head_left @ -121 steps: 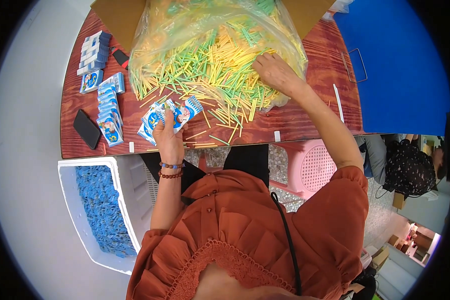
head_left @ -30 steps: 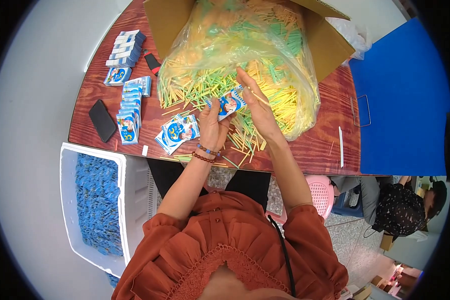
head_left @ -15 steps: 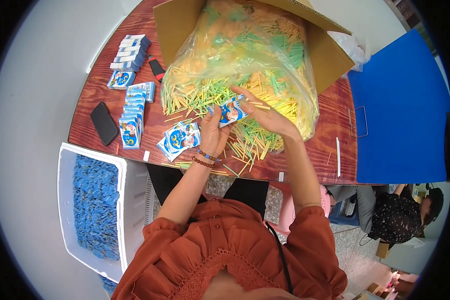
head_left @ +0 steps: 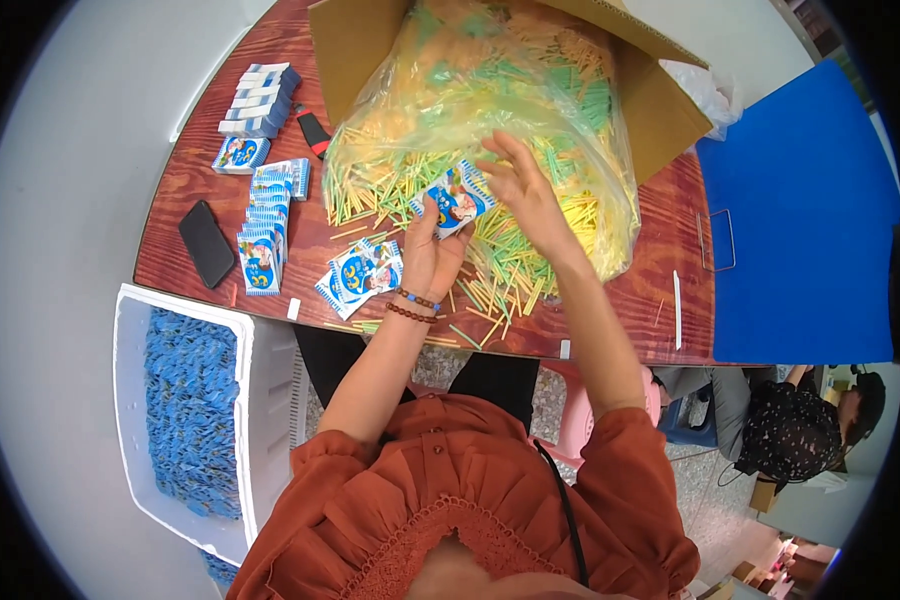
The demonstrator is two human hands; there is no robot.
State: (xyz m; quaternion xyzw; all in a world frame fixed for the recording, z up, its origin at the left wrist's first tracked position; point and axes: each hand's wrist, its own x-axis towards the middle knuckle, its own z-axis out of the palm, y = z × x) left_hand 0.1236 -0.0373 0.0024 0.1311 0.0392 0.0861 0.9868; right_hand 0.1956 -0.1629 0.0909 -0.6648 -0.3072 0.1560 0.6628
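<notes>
One small blue-and-white packet [head_left: 453, 197] pinched in left hand [head_left: 432, 250], raised over the wooden table [head_left: 650, 290] against the clear bag of yellow and green sticks [head_left: 490, 90]. Half a second back held lower; now lifted, right hand [head_left: 523, 190] drawn alongside at three o'clock, fingers spread, gripping nothing, likely about to load it. Loose packets [head_left: 362, 272] at seven o'clock; white crate [head_left: 265, 400] further out.

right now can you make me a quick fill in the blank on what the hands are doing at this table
1. The left hand holds a small blue and white ____ above the table.
2. The right hand rests on the clear ____ bag full of coloured sticks.
3. That bag sits in a ____ box.
4. The black phone lies to the person's ____.

Missing words: packet; plastic; cardboard; left
</notes>
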